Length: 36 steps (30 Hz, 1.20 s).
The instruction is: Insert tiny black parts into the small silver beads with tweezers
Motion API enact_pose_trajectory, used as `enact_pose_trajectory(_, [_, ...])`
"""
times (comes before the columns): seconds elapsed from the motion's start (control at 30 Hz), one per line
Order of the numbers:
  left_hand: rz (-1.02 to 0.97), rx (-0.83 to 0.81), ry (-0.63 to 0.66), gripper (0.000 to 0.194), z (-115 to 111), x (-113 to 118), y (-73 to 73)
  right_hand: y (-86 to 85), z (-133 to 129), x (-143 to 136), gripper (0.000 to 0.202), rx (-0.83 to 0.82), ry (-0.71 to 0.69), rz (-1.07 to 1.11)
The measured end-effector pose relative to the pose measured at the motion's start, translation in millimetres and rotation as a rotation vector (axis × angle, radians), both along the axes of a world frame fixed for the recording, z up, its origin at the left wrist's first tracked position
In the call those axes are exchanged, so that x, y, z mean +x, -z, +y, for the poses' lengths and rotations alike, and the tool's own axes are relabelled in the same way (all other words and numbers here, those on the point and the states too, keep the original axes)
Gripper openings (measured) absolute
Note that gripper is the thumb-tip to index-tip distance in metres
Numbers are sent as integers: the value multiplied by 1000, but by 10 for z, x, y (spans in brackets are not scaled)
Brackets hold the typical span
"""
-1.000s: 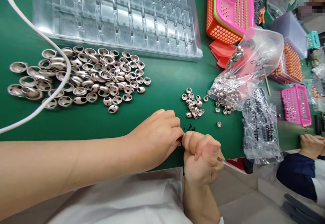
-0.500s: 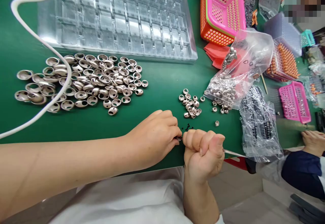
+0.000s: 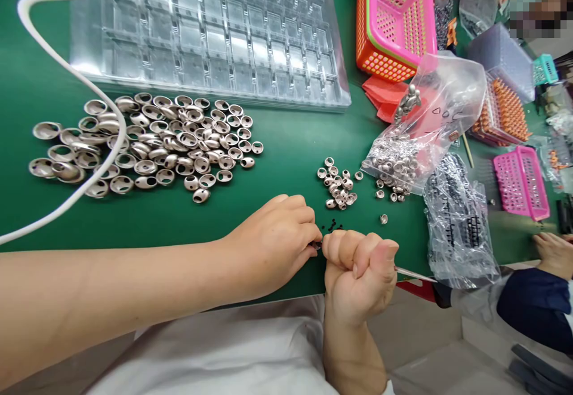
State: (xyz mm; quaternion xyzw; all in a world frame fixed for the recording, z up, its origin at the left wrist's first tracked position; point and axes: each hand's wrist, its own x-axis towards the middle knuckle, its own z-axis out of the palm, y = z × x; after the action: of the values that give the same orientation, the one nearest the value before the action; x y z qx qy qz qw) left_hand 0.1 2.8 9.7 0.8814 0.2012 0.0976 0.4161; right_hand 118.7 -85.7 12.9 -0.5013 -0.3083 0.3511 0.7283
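Note:
My left hand [image 3: 275,249] pinches a small dark, shiny piece [image 3: 317,244] between thumb and fingers, just above the green table. My right hand [image 3: 360,272] is closed in a fist against it, wrapped round a thin, pale, rod-like tool [image 3: 416,274] whose end sticks out to the right. The tool's tip is hidden by my fingers. Several tiny black bits [image 3: 332,226] lie just beyond my fingertips. Behind them is a small heap of little silver metal rings [image 3: 340,186]. A larger pile of silver oval rings with side holes [image 3: 179,138] spreads to the left.
A clear compartment tray [image 3: 215,43] lies at the back, and a white cable [image 3: 67,55] crosses the left. To the right are a plastic bag of metal parts [image 3: 403,150], a bag of black parts [image 3: 461,222] and stacked baskets [image 3: 398,25]. A co-worker's hand [image 3: 553,252] rests far right.
The whole view has shifted very slightly to the right. Both hands keep nearly the same grip and place; the rod end at my right fist has barely moved.

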Motion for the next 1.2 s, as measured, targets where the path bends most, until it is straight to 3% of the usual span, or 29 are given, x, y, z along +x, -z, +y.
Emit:
enact_pose_trajectory(1.0, [-54, -5, -19, 21, -16, 4, 34, 5, -12, -46, 50, -74, -2, -193])
enact_pose_trajectory(1.2, [23, -10, 8, 14, 4, 8, 1, 89, -14, -59, 44, 7, -5, -227])
